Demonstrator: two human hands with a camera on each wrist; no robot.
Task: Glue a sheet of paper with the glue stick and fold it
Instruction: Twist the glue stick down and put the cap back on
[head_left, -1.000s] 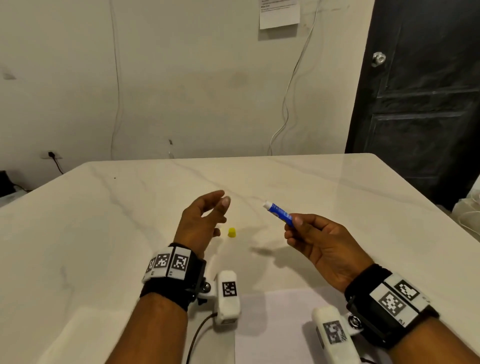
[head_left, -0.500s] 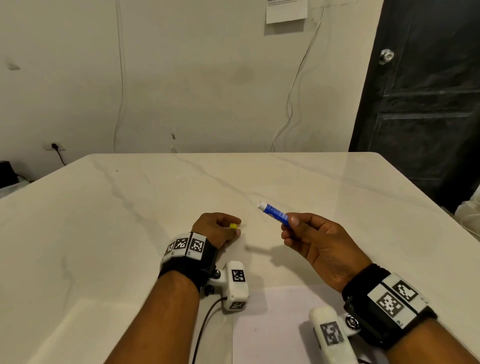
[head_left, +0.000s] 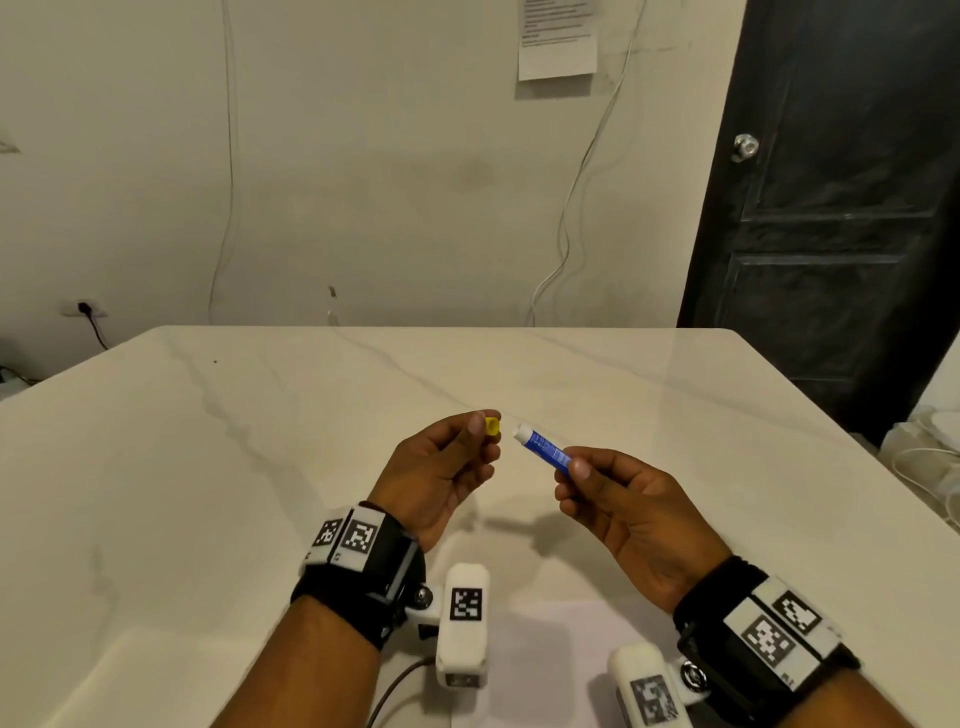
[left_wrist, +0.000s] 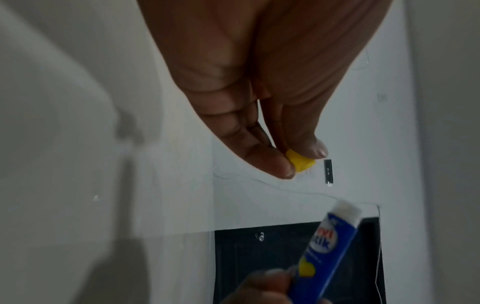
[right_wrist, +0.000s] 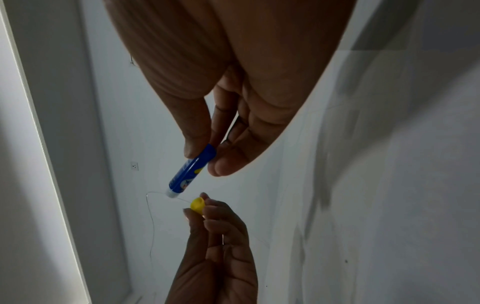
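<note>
The glue stick (head_left: 543, 449) is a slim blue tube with white and yellow label print; its white tip is bare and points toward 10 o'clock in the head view. The right hand (head_left: 628, 512) pinches the tube's lower end between thumb and fingertips, raised above the marble table (head_left: 208, 467), with the other fingers curled under. The small yellow cap (head_left: 492, 426) is off the tube, a hollow cup whose open mouth faces the white tip, just beside it and not touching. The left hand (head_left: 441, 473) pinches the cap between thumb and forefinger, at 9 o'clock from the tip. In the right wrist view the cap (right_wrist: 198, 203) sits at 5 o'clock from the tube's tip. The sheet of paper (head_left: 540, 660) lies flat on the table at 6 o'clock from both hands, partly hidden by the wrist cameras, white and unfolded as far as shows
</note>
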